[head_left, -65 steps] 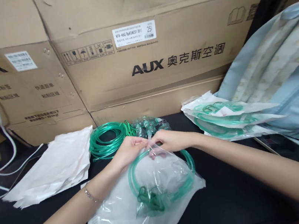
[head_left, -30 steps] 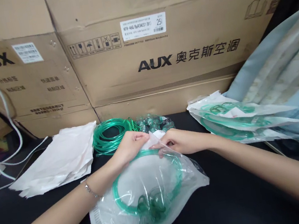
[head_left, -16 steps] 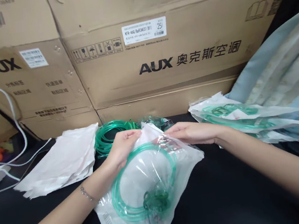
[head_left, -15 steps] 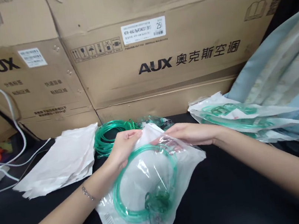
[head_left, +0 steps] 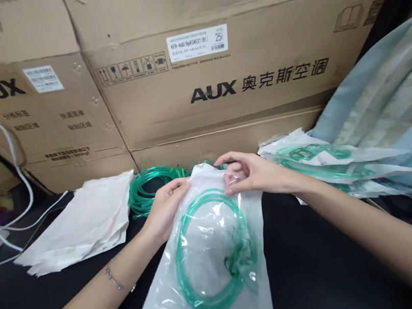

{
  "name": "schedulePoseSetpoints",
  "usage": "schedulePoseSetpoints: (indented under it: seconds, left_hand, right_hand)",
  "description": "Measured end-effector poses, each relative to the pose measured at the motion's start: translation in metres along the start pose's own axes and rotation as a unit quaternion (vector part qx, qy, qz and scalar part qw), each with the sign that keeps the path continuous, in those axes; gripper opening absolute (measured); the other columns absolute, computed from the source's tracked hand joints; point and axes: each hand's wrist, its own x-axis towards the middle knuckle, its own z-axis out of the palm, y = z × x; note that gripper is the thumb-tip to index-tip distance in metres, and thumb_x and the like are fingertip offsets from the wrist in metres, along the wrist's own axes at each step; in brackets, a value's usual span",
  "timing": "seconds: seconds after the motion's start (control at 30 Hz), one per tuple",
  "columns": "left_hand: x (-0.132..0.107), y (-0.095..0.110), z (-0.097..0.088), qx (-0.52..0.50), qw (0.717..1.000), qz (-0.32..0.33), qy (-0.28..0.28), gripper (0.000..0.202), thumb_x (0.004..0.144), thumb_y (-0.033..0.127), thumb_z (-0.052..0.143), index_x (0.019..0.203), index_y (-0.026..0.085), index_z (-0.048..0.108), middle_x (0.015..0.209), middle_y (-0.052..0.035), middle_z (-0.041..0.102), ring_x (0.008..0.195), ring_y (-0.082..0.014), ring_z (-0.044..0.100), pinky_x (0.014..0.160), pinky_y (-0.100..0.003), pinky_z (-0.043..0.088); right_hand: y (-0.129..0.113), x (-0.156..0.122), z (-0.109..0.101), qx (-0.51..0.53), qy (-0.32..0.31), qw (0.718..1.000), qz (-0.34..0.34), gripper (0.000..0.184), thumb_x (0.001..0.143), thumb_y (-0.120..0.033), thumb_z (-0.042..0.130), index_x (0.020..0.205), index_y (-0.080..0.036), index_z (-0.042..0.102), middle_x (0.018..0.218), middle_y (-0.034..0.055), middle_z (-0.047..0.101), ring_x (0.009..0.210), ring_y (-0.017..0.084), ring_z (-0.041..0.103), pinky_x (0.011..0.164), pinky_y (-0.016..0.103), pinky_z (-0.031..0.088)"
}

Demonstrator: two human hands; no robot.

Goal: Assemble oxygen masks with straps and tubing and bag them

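Pouch of clear film with a white backing [head_left: 206, 247]: lying between the left hand [head_left: 166, 201] and the right hand [head_left: 251, 171], most of it on the person's side of them, above the black tabletop [head_left: 312, 268]; I can't tell whether its near end rests there.
Long axis: from the far end, up at the fingers, back toward the person.
Coil of translucent green tubing [head_left: 209, 306]: inside the pouch, an oval stretched along that same axis, its far curve just under the right thumb.
Dark green tangle [head_left: 236, 259]: on the coil's right side, so the right hand is nearer.
Left grip: thumb and fingers pinching the pouch's upper left edge.
Right fingers: curved at the upper right, index lifted apart from the thumb; whether they grip the film, I can't tell.
Beyond the left hand: a thick ring of glossy green tubing [head_left: 137, 198].
Far left: a stack of flat white sheets [head_left: 84, 219].
Far right: filled clear pouches [head_left: 372, 152] beside a pale blue cloth bag [head_left: 352, 96].
Back wall: brown cardboard cartons [head_left: 223, 115].
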Motion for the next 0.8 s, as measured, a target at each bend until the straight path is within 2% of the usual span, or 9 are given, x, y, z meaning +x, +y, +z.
schedulePoseSetpoints:
  seconds: [0.1,0.17,0.27,0.33,0.43,0.5,0.6,0.7,0.8]
  left_hand:
    - [-0.001,-0.003,0.003,-0.010,0.997,-0.029,-0.065,0.033,0.066,0.030,0.071,0.094,0.014,0.062,0.073,-0.0029,0.069,0.060,-0.0114,0.061,0.054,-0.019,0.046]
    - [-0.001,-0.006,0.004,-0.016,0.997,-0.037,-0.064,0.036,0.064,0.027,0.073,0.096,0.013,0.062,0.077,-0.0055,0.070,0.062,-0.0133,0.063,0.057,-0.021,0.049]
    - [0.000,-0.012,0.002,-0.039,0.999,-0.027,-0.018,0.032,0.064,0.024,0.072,0.093,0.012,0.063,0.076,-0.0061,0.070,0.061,-0.0140,0.063,0.057,-0.023,0.050]
    - [0.000,-0.017,-0.001,-0.059,0.998,-0.015,0.007,0.029,0.065,0.025,0.072,0.090,0.012,0.064,0.074,-0.0055,0.070,0.060,-0.0138,0.063,0.057,-0.022,0.050]
    - [0.002,-0.023,-0.006,-0.076,0.996,-0.003,0.036,0.028,0.063,0.025,0.073,0.086,0.012,0.065,0.070,-0.0036,0.070,0.057,-0.0128,0.063,0.055,-0.021,0.050]
    - [0.004,-0.026,-0.008,-0.080,0.996,-0.009,0.041,0.028,0.061,0.026,0.074,0.084,0.011,0.066,0.068,-0.0037,0.070,0.056,-0.0129,0.063,0.055,-0.021,0.050]
    - [0.007,-0.029,-0.012,-0.086,0.996,-0.024,0.029,0.031,0.060,0.024,0.075,0.086,0.011,0.066,0.074,-0.0059,0.071,0.061,-0.0143,0.064,0.058,-0.022,0.051]
    - [0.009,-0.032,-0.016,-0.092,0.995,-0.035,0.029,0.033,0.058,0.022,0.077,0.087,0.012,0.066,0.077,-0.0067,0.072,0.062,-0.0147,0.065,0.059,-0.023,0.051]
    - [0.008,-0.037,-0.021,-0.095,0.994,-0.033,0.045,0.032,0.059,0.023,0.076,0.087,0.012,0.066,0.076,-0.0054,0.072,0.060,-0.0141,0.064,0.058,-0.023,0.051]
  right_hand:
    - [0.013,0.008,0.002,-0.019,0.002,0.999,-0.031,0.052,0.065,-0.024,0.068,0.110,-0.018,0.044,0.071,-0.0043,0.056,0.063,0.011,0.057,0.062,0.026,0.046]
    - [0.021,0.011,0.005,-0.069,0.034,0.996,-0.045,0.057,0.063,-0.028,0.070,0.113,-0.018,0.045,0.080,0.0003,0.059,0.073,0.015,0.059,0.071,0.032,0.047]
    - [0.034,0.009,0.011,-0.135,0.201,0.969,-0.044,0.076,0.055,-0.036,0.075,0.121,-0.019,0.042,0.114,0.0105,0.052,0.108,0.025,0.049,0.094,0.043,0.037]
    - [0.044,0.005,0.017,-0.062,0.270,0.961,0.013,0.079,0.059,-0.041,0.072,0.126,-0.019,0.037,0.124,0.0127,0.046,0.116,0.027,0.043,0.098,0.044,0.034]
    - [0.058,-0.003,0.024,0.163,0.169,0.967,0.096,0.062,0.071,-0.041,0.063,0.125,-0.019,0.039,0.117,0.0117,0.055,0.105,0.024,0.055,0.087,0.041,0.045]
    - [0.064,-0.006,0.026,0.252,0.119,0.955,0.098,0.055,0.071,-0.034,0.066,0.119,-0.017,0.046,0.113,0.0112,0.059,0.099,0.023,0.059,0.083,0.037,0.049]
    - [0.070,-0.005,0.022,0.310,0.134,0.938,0.080,0.047,0.068,-0.023,0.070,0.111,-0.015,0.051,0.112,0.0101,0.061,0.097,0.019,0.060,0.081,0.028,0.050]
    - [0.072,-0.007,0.021,0.336,0.126,0.930,0.079,0.042,0.071,-0.022,0.068,0.109,-0.015,0.053,0.109,0.0090,0.063,0.093,0.016,0.062,0.077,0.023,0.051]
    - [0.073,-0.015,0.025,0.341,0.074,0.932,0.099,0.040,0.072,-0.025,0.067,0.108,-0.015,0.053,0.097,0.0080,0.066,0.080,0.015,0.066,0.068,0.025,0.055]
